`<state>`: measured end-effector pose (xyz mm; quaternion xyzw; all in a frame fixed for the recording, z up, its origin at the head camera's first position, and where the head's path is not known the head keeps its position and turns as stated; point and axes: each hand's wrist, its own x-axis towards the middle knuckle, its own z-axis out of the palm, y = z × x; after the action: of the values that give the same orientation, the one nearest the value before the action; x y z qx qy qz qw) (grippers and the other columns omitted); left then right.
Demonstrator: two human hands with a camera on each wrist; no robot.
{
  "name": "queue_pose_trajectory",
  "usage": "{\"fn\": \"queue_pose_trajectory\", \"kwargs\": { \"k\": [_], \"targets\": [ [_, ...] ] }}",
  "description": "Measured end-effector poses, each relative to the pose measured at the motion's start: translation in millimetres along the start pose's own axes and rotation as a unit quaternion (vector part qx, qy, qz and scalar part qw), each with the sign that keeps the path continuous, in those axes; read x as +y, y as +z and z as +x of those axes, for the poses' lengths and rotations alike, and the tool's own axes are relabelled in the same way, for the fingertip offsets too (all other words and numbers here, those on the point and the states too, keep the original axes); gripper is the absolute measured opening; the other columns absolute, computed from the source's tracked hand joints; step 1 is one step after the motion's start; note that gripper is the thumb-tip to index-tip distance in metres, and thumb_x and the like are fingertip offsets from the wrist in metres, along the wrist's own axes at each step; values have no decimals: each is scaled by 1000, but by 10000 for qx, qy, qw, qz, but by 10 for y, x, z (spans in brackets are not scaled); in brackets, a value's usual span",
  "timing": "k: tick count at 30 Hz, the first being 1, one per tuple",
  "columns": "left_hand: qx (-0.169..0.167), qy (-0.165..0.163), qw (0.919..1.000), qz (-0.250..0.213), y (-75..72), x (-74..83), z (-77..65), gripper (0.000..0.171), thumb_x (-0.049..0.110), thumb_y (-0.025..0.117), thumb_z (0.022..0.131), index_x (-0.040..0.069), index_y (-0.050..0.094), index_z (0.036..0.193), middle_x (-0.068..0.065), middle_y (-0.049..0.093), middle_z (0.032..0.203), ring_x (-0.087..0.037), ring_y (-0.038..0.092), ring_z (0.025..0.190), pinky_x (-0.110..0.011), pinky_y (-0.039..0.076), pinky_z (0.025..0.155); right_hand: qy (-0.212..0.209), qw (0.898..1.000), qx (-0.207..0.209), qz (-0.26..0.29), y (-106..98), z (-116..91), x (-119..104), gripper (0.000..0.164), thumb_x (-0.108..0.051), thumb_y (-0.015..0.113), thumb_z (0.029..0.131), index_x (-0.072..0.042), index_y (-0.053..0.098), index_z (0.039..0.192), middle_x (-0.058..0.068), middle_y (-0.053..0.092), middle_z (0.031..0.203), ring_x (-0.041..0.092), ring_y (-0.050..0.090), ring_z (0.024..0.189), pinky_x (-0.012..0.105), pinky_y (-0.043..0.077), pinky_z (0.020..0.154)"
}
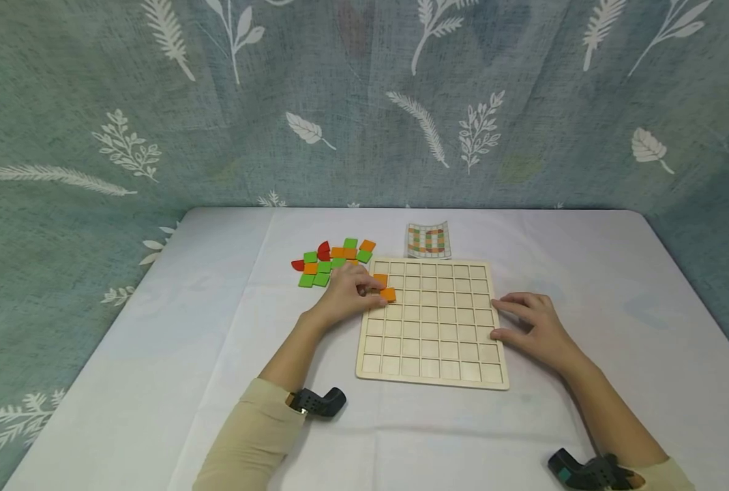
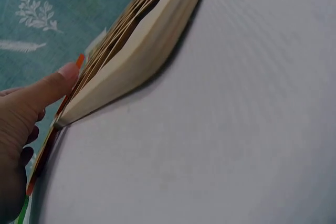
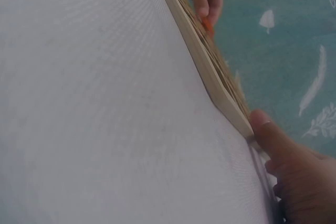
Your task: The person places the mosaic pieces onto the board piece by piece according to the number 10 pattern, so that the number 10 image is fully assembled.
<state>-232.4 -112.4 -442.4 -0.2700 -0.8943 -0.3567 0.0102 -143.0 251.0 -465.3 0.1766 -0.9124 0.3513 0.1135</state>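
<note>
My left hand (image 1: 347, 294) pinches an orange square tile (image 1: 388, 295) between thumb and fingers, over the left side of a wooden grid board (image 1: 428, 380). A second orange tile (image 1: 380, 279) lies just behind it, near the board's left edge. In the left wrist view the thumb (image 2: 55, 85) presses beside an orange edge (image 2: 80, 60). My right hand (image 1: 539, 327) touches the board's right edge with spread thumb and fingers. The right wrist view has that thumb (image 3: 265, 127) against the board's rim (image 3: 223, 100).
Left of the board lies a loose group of green tiles (image 1: 323, 266), orange tiles (image 1: 311, 269) and red rounded pieces (image 1: 324, 250). A printed pattern card (image 1: 428, 240) lies behind the board. White cloth (image 1: 155, 382) covers the table, and a patterned curtain (image 1: 364, 150) hangs behind.
</note>
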Motion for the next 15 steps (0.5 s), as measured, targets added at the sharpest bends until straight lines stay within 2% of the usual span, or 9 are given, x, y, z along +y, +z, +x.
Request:
{"fn": "queue_pose_trajectory", "kwargs": {
  "k": [10, 15],
  "targets": [
    [11, -109, 9999, 46, 94, 49, 33, 29, 33, 80, 74, 17, 76, 97, 6, 52, 74, -14, 40, 82, -37, 23, 81, 29, 10000, -12, 2, 9, 2, -7, 54, -25, 83, 70, -5, 66, 118, 15, 54, 118, 34, 37, 113, 51, 30, 89],
    [-77, -251, 9996, 77, 148, 127, 57, 26, 33, 77, 78, 18, 75, 100, 6, 51, 74, -14, 39, 78, -39, 19, 81, 22, 10000, -1, -17, 2, -2, 0, 55, -24, 83, 69, -5, 66, 118, 16, 54, 118, 34, 37, 113, 51, 30, 89]
  ]
}}
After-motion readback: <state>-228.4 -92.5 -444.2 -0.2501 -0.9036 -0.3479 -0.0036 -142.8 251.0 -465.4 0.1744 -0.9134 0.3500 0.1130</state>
